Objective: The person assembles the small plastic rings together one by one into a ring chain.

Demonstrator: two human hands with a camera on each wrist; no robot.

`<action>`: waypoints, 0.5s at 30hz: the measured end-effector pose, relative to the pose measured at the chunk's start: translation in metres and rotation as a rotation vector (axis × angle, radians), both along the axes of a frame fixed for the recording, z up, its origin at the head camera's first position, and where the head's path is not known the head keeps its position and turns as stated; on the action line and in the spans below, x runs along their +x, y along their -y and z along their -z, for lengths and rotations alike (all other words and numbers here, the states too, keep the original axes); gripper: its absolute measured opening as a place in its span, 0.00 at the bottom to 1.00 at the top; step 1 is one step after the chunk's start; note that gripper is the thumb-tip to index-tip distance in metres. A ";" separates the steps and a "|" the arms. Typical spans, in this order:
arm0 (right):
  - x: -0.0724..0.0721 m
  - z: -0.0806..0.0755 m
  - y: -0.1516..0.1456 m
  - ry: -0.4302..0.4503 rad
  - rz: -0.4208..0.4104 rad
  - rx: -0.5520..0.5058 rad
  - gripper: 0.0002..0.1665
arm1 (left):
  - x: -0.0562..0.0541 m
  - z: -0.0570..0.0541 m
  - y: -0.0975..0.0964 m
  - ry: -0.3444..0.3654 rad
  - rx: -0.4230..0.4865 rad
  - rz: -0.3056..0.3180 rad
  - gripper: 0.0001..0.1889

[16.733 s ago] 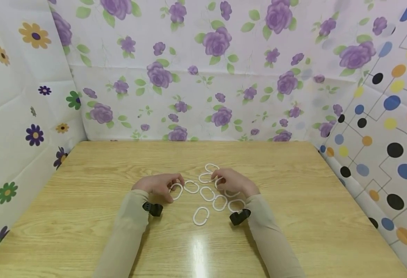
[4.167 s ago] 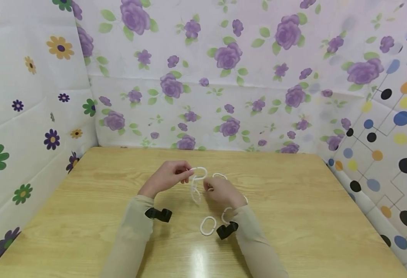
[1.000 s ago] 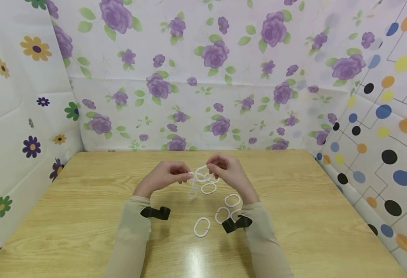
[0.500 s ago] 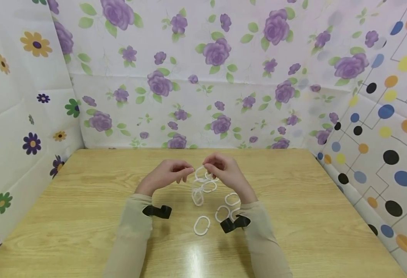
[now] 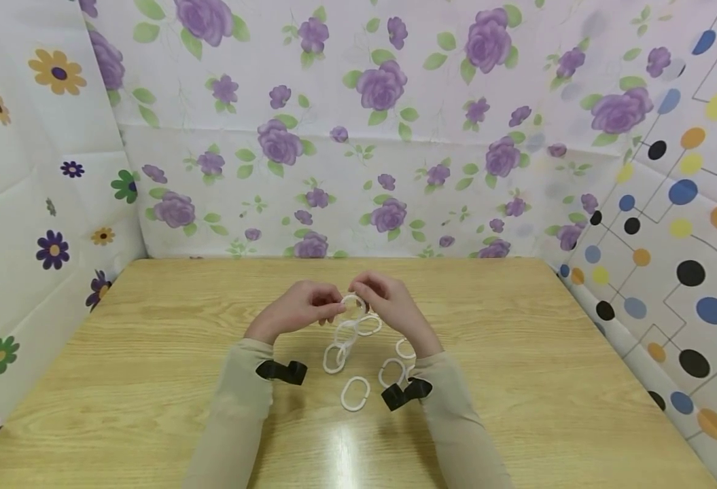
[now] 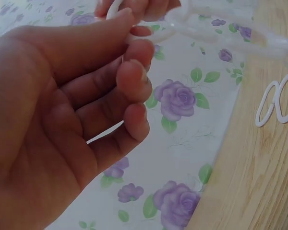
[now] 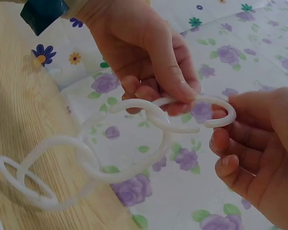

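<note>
1. At left, note the left hand (image 5: 295,312) pinching the uppermost ring (image 7: 216,100) between thumb and fingers; probably best held firm here.
2. Below, trace the chain of three linked rings (image 7: 120,177) hanging from it; contact of the lowest with wood uncertain.
3. Between both grips, locate the gap in the band; ideally keep fingertips off it and in sight.
4. At right, note the right hand (image 5: 397,311) pinching the same ring's far end; pull gently, to limit swing.
5. For room, look left across the table (image 5: 101,394), short of the flowered sheet (image 5: 9,238).
6. Centrally, avoid the front loose ring (image 5: 353,410), near the chain.
7. Rightward, mind rings partly hidden by the right sleeve (image 5: 456,421).
</note>
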State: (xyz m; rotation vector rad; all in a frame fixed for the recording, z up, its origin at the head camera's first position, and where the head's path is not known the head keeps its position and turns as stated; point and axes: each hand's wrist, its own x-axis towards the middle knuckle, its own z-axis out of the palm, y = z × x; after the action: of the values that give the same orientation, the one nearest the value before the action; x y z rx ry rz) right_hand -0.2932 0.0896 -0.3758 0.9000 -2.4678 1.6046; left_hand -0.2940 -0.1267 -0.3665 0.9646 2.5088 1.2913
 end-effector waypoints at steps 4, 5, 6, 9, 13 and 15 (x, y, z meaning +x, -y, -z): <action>-0.007 0.004 -0.008 0.015 0.052 0.078 0.13 | 0.000 -0.001 0.001 0.009 0.022 -0.031 0.08; -0.009 0.007 -0.010 0.022 0.053 0.122 0.12 | 0.000 -0.001 0.001 0.016 0.029 -0.035 0.08; -0.011 0.009 -0.012 0.025 0.051 0.176 0.12 | -0.001 -0.001 0.000 0.026 0.038 -0.036 0.07; -0.015 0.019 -0.017 0.037 0.028 0.350 0.11 | -0.001 -0.002 -0.001 0.055 0.064 -0.036 0.06; -0.019 0.038 -0.019 0.010 -0.006 0.545 0.13 | -0.001 0.000 0.000 0.065 0.084 -0.045 0.05; -0.020 0.044 -0.017 0.017 -0.006 0.600 0.14 | 0.000 0.000 0.002 0.061 0.085 -0.052 0.05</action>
State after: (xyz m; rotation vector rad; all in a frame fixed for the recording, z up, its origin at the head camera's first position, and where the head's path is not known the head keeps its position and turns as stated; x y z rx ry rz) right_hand -0.3130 0.1071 -0.4198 0.9395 -3.0107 0.8639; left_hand -0.2943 -0.1286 -0.3665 0.8684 2.4660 1.4312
